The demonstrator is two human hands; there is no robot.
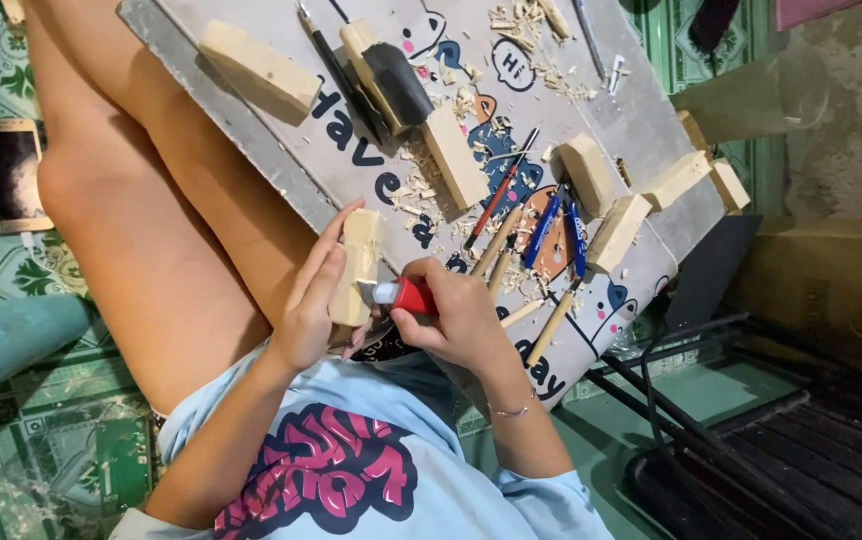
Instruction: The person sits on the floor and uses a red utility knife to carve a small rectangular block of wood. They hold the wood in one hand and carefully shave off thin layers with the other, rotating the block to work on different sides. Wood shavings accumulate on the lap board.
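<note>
The left hand (313, 300) was clamped around a wood block (359, 262) at the board's (251, 140) 6 o'clock edge. The right hand (461, 315), at the block's 3 o'clock, gripped a red-handled knife (401, 295), its blade against the block. A slip could likely cut the left fingers.

The knife (399, 294) blade is small and mostly masked by the wood piece (356, 268); its edge cannot be resolved. The right hand (456, 318) covers most of the red handle. The board (251, 140) is cut off at 12 o'clock. The pipe (6, 340) is cut off at 9 o'clock.
</note>
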